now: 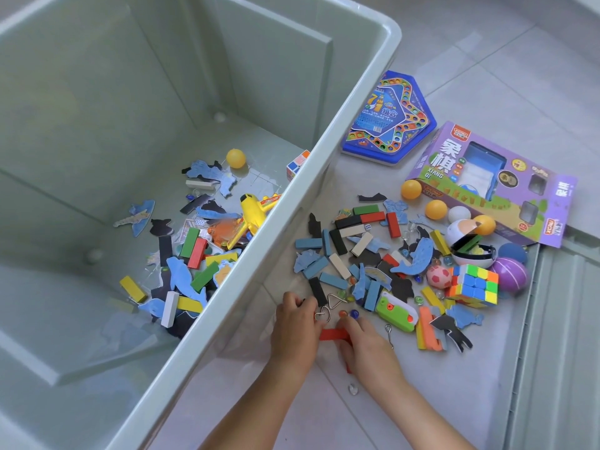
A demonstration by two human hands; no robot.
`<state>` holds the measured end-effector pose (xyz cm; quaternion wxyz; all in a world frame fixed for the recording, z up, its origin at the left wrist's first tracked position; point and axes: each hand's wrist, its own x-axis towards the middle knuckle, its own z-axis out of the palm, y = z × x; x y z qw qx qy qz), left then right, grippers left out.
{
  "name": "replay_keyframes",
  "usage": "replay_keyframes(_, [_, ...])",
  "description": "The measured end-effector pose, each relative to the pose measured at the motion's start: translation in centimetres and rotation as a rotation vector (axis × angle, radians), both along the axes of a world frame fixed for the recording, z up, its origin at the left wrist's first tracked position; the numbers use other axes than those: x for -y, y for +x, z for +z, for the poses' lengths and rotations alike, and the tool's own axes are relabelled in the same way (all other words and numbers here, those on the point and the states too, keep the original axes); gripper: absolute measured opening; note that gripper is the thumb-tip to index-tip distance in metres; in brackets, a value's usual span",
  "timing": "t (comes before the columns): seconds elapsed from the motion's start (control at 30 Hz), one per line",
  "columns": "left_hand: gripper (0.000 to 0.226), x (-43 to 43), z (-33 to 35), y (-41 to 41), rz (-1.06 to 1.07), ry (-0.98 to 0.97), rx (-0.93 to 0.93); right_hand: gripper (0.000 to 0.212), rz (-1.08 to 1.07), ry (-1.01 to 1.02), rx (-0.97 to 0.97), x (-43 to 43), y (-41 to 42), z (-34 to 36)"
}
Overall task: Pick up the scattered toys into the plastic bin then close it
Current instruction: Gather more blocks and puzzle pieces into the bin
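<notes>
A large grey-green plastic bin [341, 131] fills the left side; inside lie a yellow toy plane [251, 209], coloured blocks and blue fish cutouts. To its right, toys are scattered on the tiled floor: blocks, fish shapes, marbles, a Rubik's cube [474, 284], orange balls. My left hand [293, 323] is curled at the pile's near edge, touching a metal wire puzzle [324, 308]. My right hand [365, 345] rests beside it with fingers on a red block [334, 334] that lies between both hands.
A blue star-shaped game board [388, 118] and a purple chess box [490, 180] lie beyond the pile. A purple ball [509, 274] and a green toy gun [396, 311] sit at the right. A grey ribbed surface, perhaps the lid [565, 336], lies at far right.
</notes>
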<state>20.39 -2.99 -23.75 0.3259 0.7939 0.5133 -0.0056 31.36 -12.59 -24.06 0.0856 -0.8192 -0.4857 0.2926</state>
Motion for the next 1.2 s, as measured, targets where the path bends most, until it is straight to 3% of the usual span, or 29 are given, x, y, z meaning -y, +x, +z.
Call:
replay_keyframes(0.27, [0.010, -0.2, -0.2, -0.6, -0.024, -0.002, 0.033, 0.032, -0.023, -0.007, -0.032, 0.8, 0.3, -0.1])
replay_keyframes(0.47, [0.015, 0.0, 0.1, -1.1, 0.094, -0.049, 0.189, 0.026, -0.125, 0.010, -0.109, 2.1, 0.9, -0.5])
replay_keyframes(0.63, [0.039, 1.0, 0.3, 0.6, -0.075, -0.064, 0.065, 0.027, -0.147, 0.012, -0.116, 2.7, 1.1, -0.4])
replay_keyframes(0.8, [0.033, 0.8, 0.1, 1.3, -0.132, 0.021, -0.007, 0.027, -0.148, 0.017, -0.108, 2.7, 1.1, -0.5])
replay_keyframes(1.07, [0.004, 0.3, -0.2, -0.9, 0.071, -0.064, 0.106, 0.023, -0.223, 0.049, -0.151, 2.7, 1.1, -0.2])
replay_keyframes(1.2, [0.023, 1.5, 4.0, -1.7, 0.285, -0.246, 0.262, 0.018, -0.418, 0.157, -0.331, 1.2, 0.5, 2.6])
